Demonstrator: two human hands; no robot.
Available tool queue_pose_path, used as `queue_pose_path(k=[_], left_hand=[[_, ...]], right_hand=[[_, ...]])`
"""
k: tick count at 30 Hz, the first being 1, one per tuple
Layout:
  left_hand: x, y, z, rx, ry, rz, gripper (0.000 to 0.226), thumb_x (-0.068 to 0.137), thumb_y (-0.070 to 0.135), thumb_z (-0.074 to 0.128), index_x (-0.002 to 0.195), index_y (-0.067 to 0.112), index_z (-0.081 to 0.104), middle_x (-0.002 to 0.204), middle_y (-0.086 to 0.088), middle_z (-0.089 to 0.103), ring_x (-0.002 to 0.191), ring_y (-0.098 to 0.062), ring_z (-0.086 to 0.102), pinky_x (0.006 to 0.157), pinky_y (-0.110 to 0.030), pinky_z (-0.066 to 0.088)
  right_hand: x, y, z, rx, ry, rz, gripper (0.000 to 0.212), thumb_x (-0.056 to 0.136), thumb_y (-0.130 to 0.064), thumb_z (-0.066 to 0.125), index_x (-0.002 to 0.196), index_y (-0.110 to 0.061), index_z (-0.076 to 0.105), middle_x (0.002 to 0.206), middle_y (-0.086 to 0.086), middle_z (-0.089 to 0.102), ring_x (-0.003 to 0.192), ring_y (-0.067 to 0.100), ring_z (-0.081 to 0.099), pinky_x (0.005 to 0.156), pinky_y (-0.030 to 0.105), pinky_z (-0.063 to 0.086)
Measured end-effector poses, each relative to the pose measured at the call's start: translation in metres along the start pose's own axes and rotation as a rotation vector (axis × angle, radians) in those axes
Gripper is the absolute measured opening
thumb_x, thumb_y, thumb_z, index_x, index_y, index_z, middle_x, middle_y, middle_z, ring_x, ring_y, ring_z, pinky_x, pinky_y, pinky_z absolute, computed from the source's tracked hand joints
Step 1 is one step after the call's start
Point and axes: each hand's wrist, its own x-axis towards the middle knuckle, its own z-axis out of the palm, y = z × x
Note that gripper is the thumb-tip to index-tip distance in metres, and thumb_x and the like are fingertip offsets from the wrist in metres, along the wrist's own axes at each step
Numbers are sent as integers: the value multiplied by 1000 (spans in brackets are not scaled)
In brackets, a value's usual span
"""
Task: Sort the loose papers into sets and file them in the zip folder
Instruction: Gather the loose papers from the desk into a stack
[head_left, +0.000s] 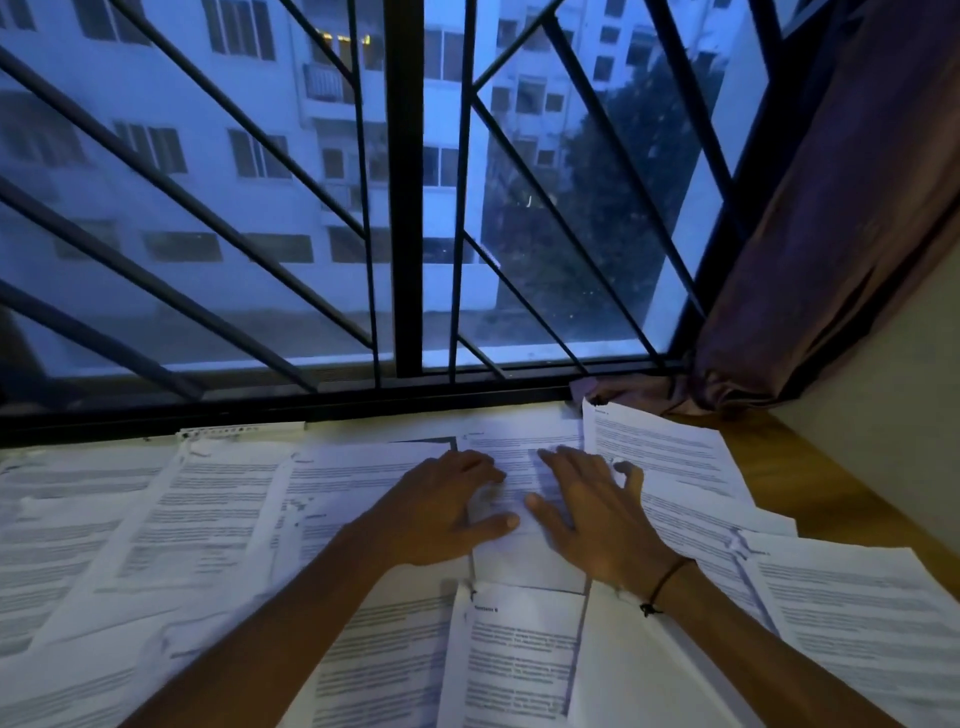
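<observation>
Printed white paper sheets (218, 499) lie spread in overlapping layers across a wooden tabletop (810, 483), which shows bare only at its right edge. The landmark here is the black-framed barred window (405, 208) running along the far side of the table. Directly below the window's thick central bar, both hands lie palm down on one text-covered white sheet (519, 467) in the middle of the spread. The left hand (441, 514) lies flat with fingers extended toward the window and the thumb pointing right across the page. The right hand (587, 514) is likewise spread flat, fingers splayed, pressing the same sheet just beside the left; neither hand curls around anything. A thin dark cord bracelet (665, 582) circles the right wrist. To the right of the window, a brownish-purple curtain (831, 234) hangs down to the table corner, its hem touching the top of a tilted sheet (660, 452). The zip folder cannot be identified among the papers.
</observation>
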Motion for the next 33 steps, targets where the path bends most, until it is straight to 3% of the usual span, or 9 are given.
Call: queue_pose_path(k=[3,8,13,15,18,20,24,28,33], left_hand=[[13,3,6,45,23,31,70,95,76,41,148,30,48,154,11,44,138,-11,42,113,-30,35],[46,16,10,108,73,70,72,93,78,38,147,32,50,155,8,45,143,-13,41,116,-33,30],[68,44,10,70,6,51,78,91,79,25,152,34,42,161,11,35,148,-12,30,118,-36,23],[75,51,14,62,2,74,66,99,68,37,152,30,43,159,10,38,147,-14,33,116,-36,26],[85,53,25,4,3,94,66,97,71,39,147,28,48,150,7,50,136,-12,44,110,-31,34],[89,52,31,-23,-11,97,69,95,75,37,146,30,48,148,8,51,133,-10,46,109,-30,36],[91,59,32,-24,-32,152,76,91,76,48,151,30,42,155,7,45,139,-12,40,115,-34,33],[91,69,33,6,-57,156,85,86,79,52,155,30,37,159,9,39,144,-11,36,117,-33,28],[88,75,39,51,-54,165,91,82,82,54,155,30,36,160,10,38,145,-13,35,117,-32,28]], right_hand=[[5,12,-4,-56,-47,110,83,92,-77,2,151,-31,39,151,3,45,134,24,44,105,54,23],[-1,15,-9,11,-168,72,62,99,-66,17,148,-31,30,136,-1,43,125,25,44,102,54,30],[-4,31,-15,103,-120,100,59,103,-54,30,157,-30,21,153,-7,34,138,17,33,113,49,19],[-7,43,-16,69,-102,101,63,101,-60,24,157,-32,22,156,-7,32,140,16,32,113,47,18],[-12,57,-16,96,-45,120,78,93,-74,7,157,-33,25,162,-7,28,147,11,24,116,43,11],[-13,64,-18,121,3,156,72,96,-68,14,157,-32,27,160,-9,31,147,8,24,117,42,12],[-25,76,-33,96,55,276,74,89,-63,19,150,-27,38,144,-5,50,133,18,44,107,44,22],[-44,89,-38,-2,-108,482,87,84,-76,50,152,-28,26,151,-4,37,141,21,30,114,55,19],[-52,90,-36,-22,-88,545,103,69,-94,32,147,-26,31,151,-2,37,142,22,30,115,61,17]])
